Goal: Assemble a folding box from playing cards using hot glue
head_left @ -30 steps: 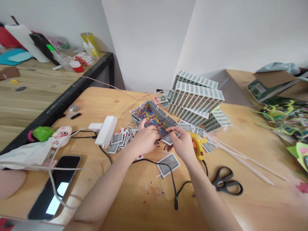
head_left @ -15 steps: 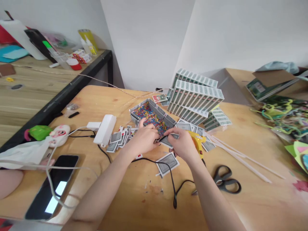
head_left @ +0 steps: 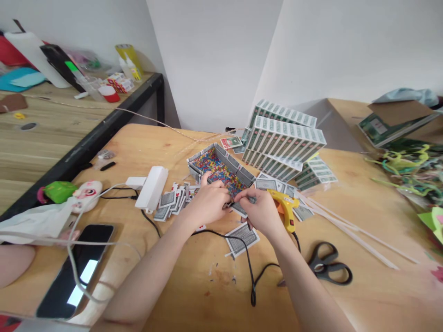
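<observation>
My left hand (head_left: 206, 203) and my right hand (head_left: 260, 210) meet at the near edge of a small box (head_left: 218, 167) built from playing cards, its floor covered in a multicoloured pattern. Both hands pinch a grey-backed playing card (head_left: 242, 206) held against the box's near side. A second card (head_left: 242, 239) lies flat on the wooden table (head_left: 194, 276) just below my right hand. A yellow glue gun (head_left: 285, 207) lies right of my right hand, its black cord running toward me.
Stacked card packs (head_left: 284, 143) stand behind the box. Loose cards (head_left: 169, 202) and a white power strip (head_left: 151, 187) lie to the left, a phone (head_left: 74, 272) at near left. Black scissors (head_left: 328, 266) and thin white sticks (head_left: 349, 230) lie to the right.
My right hand has shifted slightly left and closer to the box with the card. The left hand has barely moved.
</observation>
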`<action>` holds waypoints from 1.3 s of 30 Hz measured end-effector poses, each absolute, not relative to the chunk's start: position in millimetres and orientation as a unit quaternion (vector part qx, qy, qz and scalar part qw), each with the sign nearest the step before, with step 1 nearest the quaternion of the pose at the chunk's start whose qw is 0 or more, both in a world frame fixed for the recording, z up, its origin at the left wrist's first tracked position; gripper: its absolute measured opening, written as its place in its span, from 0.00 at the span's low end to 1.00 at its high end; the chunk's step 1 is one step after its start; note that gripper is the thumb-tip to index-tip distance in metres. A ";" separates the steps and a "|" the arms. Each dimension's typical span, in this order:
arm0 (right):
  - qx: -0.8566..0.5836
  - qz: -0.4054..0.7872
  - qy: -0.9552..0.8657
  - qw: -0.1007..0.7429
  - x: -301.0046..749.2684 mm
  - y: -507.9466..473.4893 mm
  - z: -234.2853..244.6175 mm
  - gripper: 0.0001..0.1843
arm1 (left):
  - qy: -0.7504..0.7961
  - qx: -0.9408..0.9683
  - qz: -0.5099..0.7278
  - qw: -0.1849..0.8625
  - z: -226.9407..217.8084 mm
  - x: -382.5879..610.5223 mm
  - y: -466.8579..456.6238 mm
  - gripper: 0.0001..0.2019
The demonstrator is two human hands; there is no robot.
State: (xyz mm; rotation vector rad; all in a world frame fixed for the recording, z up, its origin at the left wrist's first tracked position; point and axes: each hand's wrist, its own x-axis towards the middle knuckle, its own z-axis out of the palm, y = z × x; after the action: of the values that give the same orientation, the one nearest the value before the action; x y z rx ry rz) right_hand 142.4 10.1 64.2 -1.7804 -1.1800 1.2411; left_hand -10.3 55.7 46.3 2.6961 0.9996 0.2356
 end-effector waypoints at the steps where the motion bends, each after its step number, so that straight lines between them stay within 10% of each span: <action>1: -0.679 0.476 -0.449 0.333 142.6 10.3 63.2 0.07 | 0.342 0.928 0.082 0.126 46.4 -10.3 55.6 0.06; 17: -0.664 0.524 -0.328 0.420 153.7 -13.3 31.8 0.21 | 0.352 0.924 0.076 0.130 50.1 -8.6 53.5 0.08; 39: -0.629 0.627 -0.304 0.346 145.0 3.1 48.7 0.08 | 0.352 0.923 0.079 0.130 52.0 -5.3 49.3 0.09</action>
State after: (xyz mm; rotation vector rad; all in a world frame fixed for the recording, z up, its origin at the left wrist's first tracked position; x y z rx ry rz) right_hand 145.0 3.1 48.7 -1.6320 -0.7892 1.6272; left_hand -5.3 49.3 52.0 2.6832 1.0232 0.2294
